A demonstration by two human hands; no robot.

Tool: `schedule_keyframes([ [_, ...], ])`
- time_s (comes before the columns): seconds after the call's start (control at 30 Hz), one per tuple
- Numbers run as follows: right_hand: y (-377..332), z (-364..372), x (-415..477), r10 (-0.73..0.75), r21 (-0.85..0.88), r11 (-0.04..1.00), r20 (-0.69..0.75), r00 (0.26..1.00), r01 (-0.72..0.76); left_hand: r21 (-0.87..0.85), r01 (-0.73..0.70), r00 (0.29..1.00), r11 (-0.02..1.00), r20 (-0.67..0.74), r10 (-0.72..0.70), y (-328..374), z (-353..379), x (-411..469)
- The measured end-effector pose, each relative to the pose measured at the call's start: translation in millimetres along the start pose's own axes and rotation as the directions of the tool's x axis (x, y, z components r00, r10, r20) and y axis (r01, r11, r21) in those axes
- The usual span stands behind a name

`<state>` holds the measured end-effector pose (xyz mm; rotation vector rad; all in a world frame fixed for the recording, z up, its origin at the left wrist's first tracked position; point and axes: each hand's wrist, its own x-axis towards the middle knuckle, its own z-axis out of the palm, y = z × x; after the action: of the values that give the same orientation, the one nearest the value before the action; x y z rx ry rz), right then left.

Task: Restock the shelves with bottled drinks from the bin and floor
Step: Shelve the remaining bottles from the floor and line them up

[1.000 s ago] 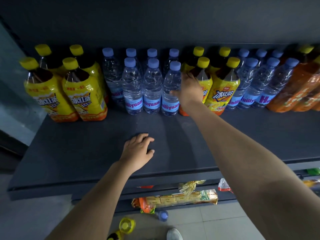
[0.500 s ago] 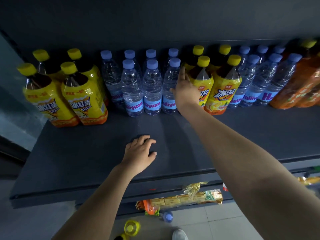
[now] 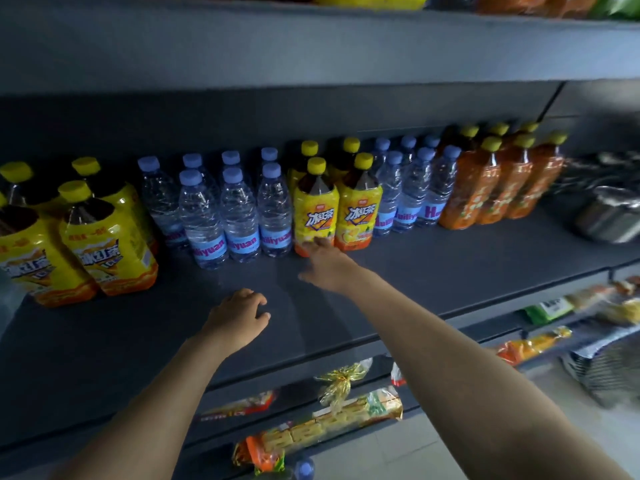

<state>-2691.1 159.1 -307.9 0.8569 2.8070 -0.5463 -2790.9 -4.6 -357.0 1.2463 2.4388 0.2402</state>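
Observation:
A dark grey shelf [image 3: 433, 271] carries rows of drinks: large yellow iced-tea bottles [image 3: 107, 244] at the left, clear water bottles [image 3: 239, 216] with blue caps, two smaller yellow iced-tea bottles [image 3: 317, 202], more water bottles [image 3: 412, 195] and orange-labelled tea bottles [image 3: 488, 185]. My right hand [image 3: 323, 261] reaches out with straight fingers, its tips at the base of the nearer small iced-tea bottle. My left hand [image 3: 239, 315] rests on the bare shelf in front of the water bottles, fingers loosely bent, holding nothing.
Metal pots [image 3: 609, 213] stand at the shelf's right end. Lower shelves hold wrapped snack packs [image 3: 332, 424]. A blue bottle cap [image 3: 304, 467] shows near the floor at the bottom. Another shelf [image 3: 311, 46] hangs overhead.
My right hand has come off the side of the small iced-tea bottle and dropped to its base. The view has tilted up and shifted right. My left hand stays on the shelf.

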Motion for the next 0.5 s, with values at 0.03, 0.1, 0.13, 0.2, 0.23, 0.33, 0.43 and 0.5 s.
schedule_keyframes([
  [0.03,6.8,1.1,-6.5,0.022,-0.012,1.000,0.033,0.999,-0.022,-0.003,-0.017,1.000,1.000,-0.006,0.017,4.0,-2.7,-1.3],
  [0.1,18.9,1.3,-21.7,0.063,0.016,0.998,0.052,0.997,-0.064,-0.006,-0.049,0.998,0.999,-0.026,0.049,12.7,-7.0,-5.5],
  [0.13,25.3,0.7,-28.8,0.090,0.035,0.995,0.051,0.995,-0.092,-0.001,-0.066,0.997,0.998,-0.045,0.065,17.5,-8.5,-8.5],
  [0.2,37.1,-2.2,-43.1,0.157,0.031,0.987,0.077,0.985,-0.160,0.018,-0.098,0.991,0.995,-0.090,0.099,27.3,-10.6,-15.3],
  [0.23,42.8,-3.2,-49.5,0.189,0.019,0.981,0.090,0.978,-0.192,0.027,-0.111,0.987,0.993,-0.110,0.114,32.0,-11.1,-19.3],
  [0.33,56.6,-4.2,-67.4,0.246,-0.010,0.969,0.096,0.965,-0.246,0.054,-0.127,0.981,0.990,-0.140,0.133,44.5,-12.1,-31.6],
  [0.43,64.8,-6.8,-85.9,0.296,-0.012,0.955,0.098,0.950,-0.297,0.069,-0.137,0.979,0.988,-0.143,0.146,55.3,-12.4,-41.4],
  [0.5,72.0,-8.3,-95.2,0.311,-0.011,0.950,0.088,0.946,-0.311,0.071,-0.144,0.979,0.987,-0.133,0.153,62.2,-13.5,-46.7],
])
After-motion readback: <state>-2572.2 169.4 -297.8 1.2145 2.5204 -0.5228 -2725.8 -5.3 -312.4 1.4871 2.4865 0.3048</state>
